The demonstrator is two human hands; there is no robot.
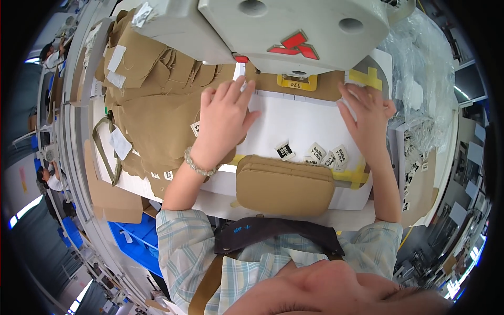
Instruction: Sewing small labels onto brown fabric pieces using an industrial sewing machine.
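Note:
A strip of tan fabric (pixel 323 88) lies on white paper under the front of a grey sewing machine (pixel 299 31). My left hand (pixel 223 118), a beaded bracelet at its wrist, rests by the strip's left end with the fingers spread. At the opposite end is my right hand (pixel 367 113), its fingers apart and slightly bent, fingertips near the fabric edge. Neither hand grips anything that I can see. Between my forearms, several small white woven labels (pixel 340 155) and a black label (pixel 284 150) lie on the paper. A tan padded piece (pixel 285 188) sits closer to me.
Tan cut fabric pieces (pixel 152 113) are heaped on the left. Clear plastic wrapping (pixel 420 79) covers the far right, with more labels (pixel 415 168) below it. A blue crate (pixel 136 241) stands at lower left. Yellow tape (pixel 366 77) marks the work surface.

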